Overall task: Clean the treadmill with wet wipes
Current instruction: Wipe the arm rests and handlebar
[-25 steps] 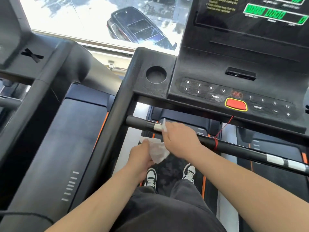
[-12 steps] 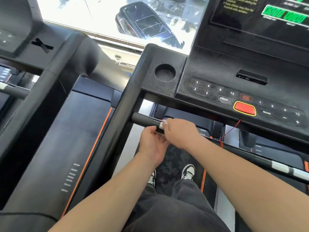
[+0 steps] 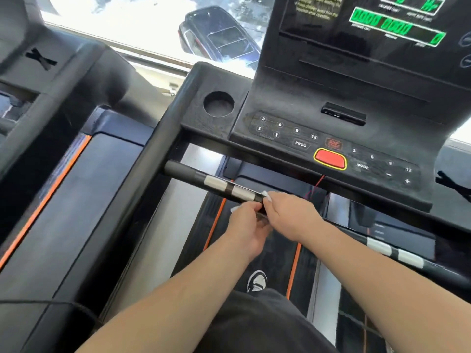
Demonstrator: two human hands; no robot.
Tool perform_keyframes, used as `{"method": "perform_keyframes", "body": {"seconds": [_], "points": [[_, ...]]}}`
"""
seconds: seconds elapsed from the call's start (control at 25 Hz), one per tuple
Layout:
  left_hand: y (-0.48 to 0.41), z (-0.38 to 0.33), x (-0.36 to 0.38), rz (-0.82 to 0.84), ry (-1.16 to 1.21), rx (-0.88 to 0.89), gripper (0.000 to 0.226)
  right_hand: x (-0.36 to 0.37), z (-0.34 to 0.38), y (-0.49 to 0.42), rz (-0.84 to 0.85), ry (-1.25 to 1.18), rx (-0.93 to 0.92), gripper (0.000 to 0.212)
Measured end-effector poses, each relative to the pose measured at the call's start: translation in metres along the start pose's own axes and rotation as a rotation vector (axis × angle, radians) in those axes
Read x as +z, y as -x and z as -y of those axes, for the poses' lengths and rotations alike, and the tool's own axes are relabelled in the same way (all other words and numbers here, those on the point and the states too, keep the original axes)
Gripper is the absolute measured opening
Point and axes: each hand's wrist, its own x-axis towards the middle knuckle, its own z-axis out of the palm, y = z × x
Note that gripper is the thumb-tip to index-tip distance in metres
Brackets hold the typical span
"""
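Black foam covers the handlebar point(image 3: 183, 171) that crosses in front of me under the console point(image 3: 293, 103), and this bar is the edge I work along. Its left end meets the upright post point(image 3: 153, 179), next come two silver sensor patches point(image 3: 215, 182), and just past the second patch sit my hands. Between the post and my hands the bar lies bare. To the right it runs on beneath my right forearm to another pair of silver patches point(image 3: 397, 253). The console's lower lip hangs close above the bar. A red cord point(image 3: 317, 184) drops from under the red button point(image 3: 330, 159) just behind my right grip point(image 3: 288, 215). Under the bar there is open space down to the belt point(image 3: 277, 261), where one shoe point(image 3: 257, 280) shows. The wet wipe point(image 3: 266, 194) is almost wholly hidden: one white tip pokes out on top of the bar at my right knuckles. My right grip is clenched over the bar with the wipe beneath it. My left grip point(image 3: 246, 225) curls up from below, touching the right, and pinches the wipe's other corner, which peeks out white at its knuckles.
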Motion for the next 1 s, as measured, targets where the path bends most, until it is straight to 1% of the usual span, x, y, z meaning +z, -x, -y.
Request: {"method": "perform_keyframes", "body": {"seconds": [0.08,0.12,0.2,0.24,0.28,0.32,0.4,0.48,0.52,0.56,0.64,0.72,0.76,0.8,0.84,0.92,1.0], "points": [[-0.003,-0.017,-0.008,-0.103,-0.027,0.109,0.03,0.003,0.001,0.001,-0.019,-0.039,-0.07,0.039],[-0.005,-0.031,-0.014,-0.145,0.028,0.158,0.033,0.004,0.007,-0.001,-0.045,-0.039,-0.107,0.041],[-0.012,-0.061,-0.033,-0.268,0.184,0.278,0.025,0.005,0.027,-0.011,-0.066,-0.004,-0.198,0.045],[-0.01,-0.074,-0.041,-0.311,0.201,0.31,0.022,0.005,0.039,-0.02,-0.054,-0.004,-0.22,0.043],[-0.001,-0.082,-0.045,-0.346,0.169,0.333,0.023,0.004,0.053,-0.031,-0.043,-0.025,-0.242,0.041],[0.012,-0.086,-0.045,-0.359,0.15,0.364,0.023,0.003,0.07,-0.041,-0.024,-0.05,-0.263,0.04],[0.035,-0.08,-0.038,-0.343,0.105,0.381,0.024,0.001,0.096,-0.054,0.015,-0.107,-0.386,0.046],[0.054,-0.073,-0.036,-0.264,0.103,0.434,0.023,-0.002,0.113,-0.06,0.04,-0.188,-0.494,0.05],[0.064,-0.075,-0.04,-0.233,0.132,0.467,0.023,-0.007,0.118,-0.061,0.062,-0.243,-0.491,0.047],[0.072,-0.08,-0.048,-0.208,0.148,0.499,0.024,-0.01,0.12,-0.064,0.077,-0.331,-0.458,0.041],[0.081,-0.104,-0.061,-0.193,0.183,0.544,0.02,-0.027,0.128,-0.074,0.075,-0.614,-0.344,0.03],[0.082,-0.133,-0.067,-0.173,0.2,0.534,0.019,-0.053,0.14,-0.083,0.122,-1.091,-0.109,0.032],[0.083,-0.146,-0.067,-0.146,0.191,0.528,0.021,-0.063,0.145,-0.087,0.178,-1.299,0.017,0.034],[0.083,-0.161,-0.063,-0.12,0.167,0.521,0.02,-0.072,0.151,-0.092,0.23,-1.432,0.095,0.037],[0.081,-0.176,-0.061,-0.12,0.125,0.529,0.018,-0.079,0.157,-0.096,0.252,-1.489,0.139,0.037],[0.069,-0.209,-0.06,-0.186,0.039,0.596,0.014,-0.092,0.164,-0.108,0.235,-1.536,0.176,0.028],[0.057,-0.244,-0.064,-0.27,-0.13,0.704,0.018,-0.107,0.169,-0.124,0.114,-1.491,0.171,0.019]]}}
